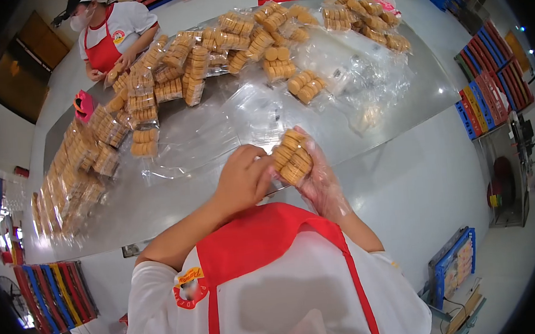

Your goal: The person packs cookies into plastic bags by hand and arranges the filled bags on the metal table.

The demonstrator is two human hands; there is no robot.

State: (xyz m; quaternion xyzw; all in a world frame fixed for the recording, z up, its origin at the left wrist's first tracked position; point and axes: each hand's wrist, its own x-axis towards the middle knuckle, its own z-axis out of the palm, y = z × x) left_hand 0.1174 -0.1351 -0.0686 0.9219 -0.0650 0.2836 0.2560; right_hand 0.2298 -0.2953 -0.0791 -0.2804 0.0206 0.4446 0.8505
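Note:
In front of my apron, my right hand [323, 182], covered by clear plastic, is closed around a pack of round tan cookies [292, 156] stacked in two rows. My left hand [243, 176] is bare, its fingers bent and pressed together at the left edge of that pack; its fingertips are partly hidden. Both hands are at the near edge of the metal table [177, 201]. Beyond them lie clear plastic bags [248, 115], flat and overlapping. Another pack of cookies [306, 86] rests farther back on the plastic.
Bagged cookies [141, 92] are heaped along the table's far and left sides. More crumpled clear plastic [370, 79] covers the right part. A person in a red apron [103, 51] stands at the far left, hands on a pack. Colored crates [488, 83] are stacked at the right.

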